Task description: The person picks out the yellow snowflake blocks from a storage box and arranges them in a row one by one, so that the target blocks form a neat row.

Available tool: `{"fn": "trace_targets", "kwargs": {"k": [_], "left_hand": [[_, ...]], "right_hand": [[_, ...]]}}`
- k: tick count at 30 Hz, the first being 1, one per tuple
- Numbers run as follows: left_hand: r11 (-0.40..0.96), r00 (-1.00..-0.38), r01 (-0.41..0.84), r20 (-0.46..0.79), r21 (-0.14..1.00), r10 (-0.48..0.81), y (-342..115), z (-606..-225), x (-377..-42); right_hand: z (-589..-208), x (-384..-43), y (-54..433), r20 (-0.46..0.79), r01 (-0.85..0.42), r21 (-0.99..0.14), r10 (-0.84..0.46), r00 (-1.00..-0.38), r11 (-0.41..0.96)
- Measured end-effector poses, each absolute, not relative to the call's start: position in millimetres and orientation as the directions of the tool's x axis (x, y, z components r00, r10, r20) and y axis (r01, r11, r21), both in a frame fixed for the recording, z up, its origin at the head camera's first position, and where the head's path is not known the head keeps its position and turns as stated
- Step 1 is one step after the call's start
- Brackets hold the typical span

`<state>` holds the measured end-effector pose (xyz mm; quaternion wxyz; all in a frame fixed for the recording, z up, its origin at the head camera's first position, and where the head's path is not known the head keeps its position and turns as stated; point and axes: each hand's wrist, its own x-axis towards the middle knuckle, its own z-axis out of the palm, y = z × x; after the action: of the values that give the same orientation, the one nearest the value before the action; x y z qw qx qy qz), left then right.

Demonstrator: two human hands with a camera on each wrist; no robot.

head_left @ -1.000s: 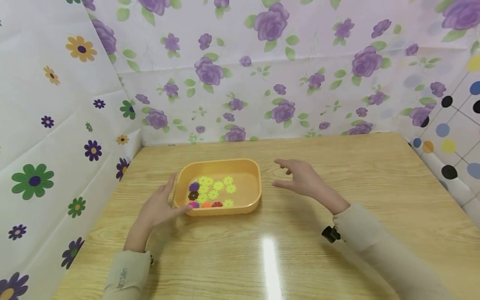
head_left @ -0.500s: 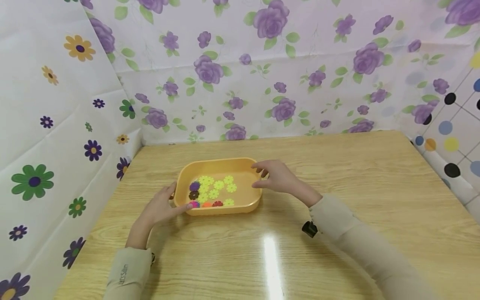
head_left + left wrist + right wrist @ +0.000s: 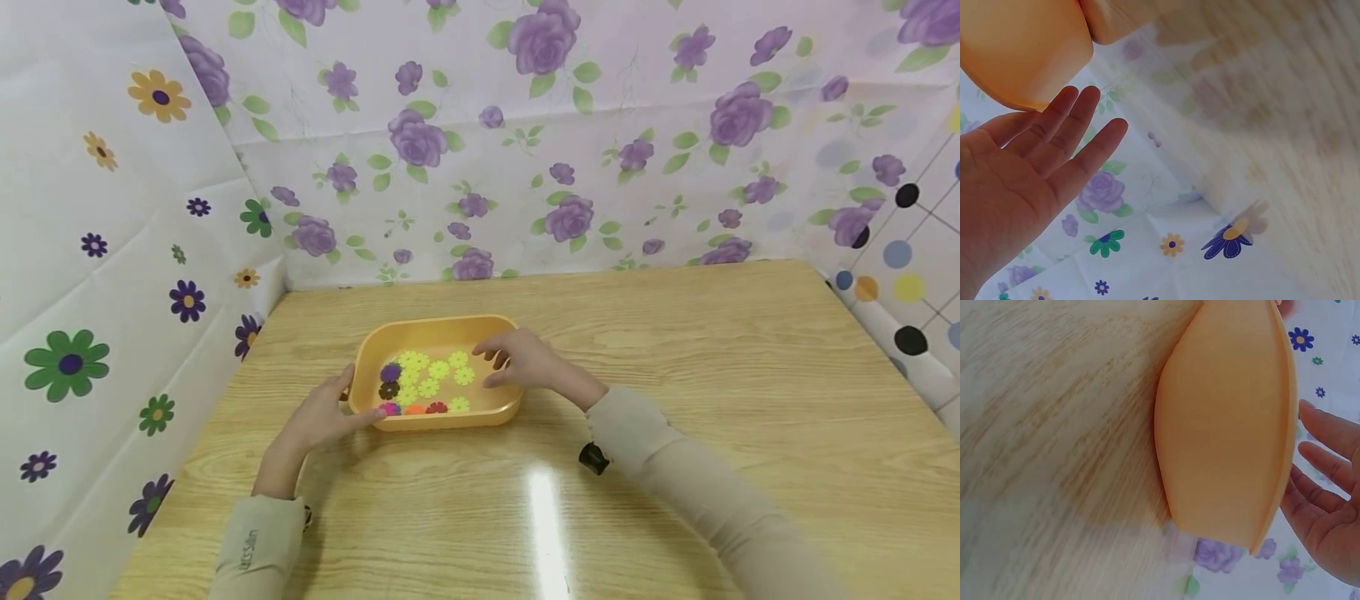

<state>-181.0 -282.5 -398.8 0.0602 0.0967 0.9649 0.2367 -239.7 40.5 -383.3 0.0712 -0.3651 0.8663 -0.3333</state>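
Observation:
A yellow-orange plastic tray [image 3: 438, 422] holds small notched flower-shaped discs, mostly yellow ones [image 3: 428, 387]. A purple disc [image 3: 390, 372], a dark brown disc [image 3: 388, 390], and pink, orange and red discs lie along its left and near sides. At the tray's left end my left hand [image 3: 318, 412] rests its thumb on the near rim. Its fingers lie along the outer left wall, fairly straight in the left wrist view. My right hand [image 3: 525, 360] reaches over the right rim, fingers loosely bent and apart above the tray floor, holding nothing visible.
The tray stands on a light wood-grain table [image 3: 645, 333]. Floral sheets hang behind [image 3: 570, 150] and on the left [image 3: 112, 275]. A dotted covering [image 3: 918, 275] stands at the right. A black wrist device [image 3: 593, 458] sits under the right sleeve.
My right hand has moved left from the table beside the tray, over its right rim and into the space above the tray. The left hand stays at the left end.

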Motion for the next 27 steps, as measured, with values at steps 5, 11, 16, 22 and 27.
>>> {"fn": "trace_targets", "kwargs": {"k": [5,11,16,22,27], "left_hand": [[0.857,-0.973,0.167,-0.057,0.488,0.222,-282,-399,-181],[0.843,-0.971,0.165,-0.067,0.512,0.23,-280,-399,-181],[0.839,-0.974,0.137,-0.083,0.526,0.211,-284,-397,-177],[0.841,-0.973,0.146,-0.079,0.521,0.218,-284,-400,-179],[0.839,-0.972,0.152,-0.074,0.523,0.222,-282,-402,-180]], "right_hand": [[-390,-243,32,0.097,-0.58,-0.666,-0.717,-0.69,0.469],[-401,-248,19,0.073,-0.558,-0.706,-0.74,-0.669,0.436],[-406,-251,3,-0.03,-0.472,-0.747,-0.733,-0.68,0.468],[-409,-255,-4,-0.095,-0.458,-0.703,-0.711,-0.697,0.543],[-414,-257,-5,-0.094,-0.499,-0.67,-0.729,-0.678,0.55]]}}
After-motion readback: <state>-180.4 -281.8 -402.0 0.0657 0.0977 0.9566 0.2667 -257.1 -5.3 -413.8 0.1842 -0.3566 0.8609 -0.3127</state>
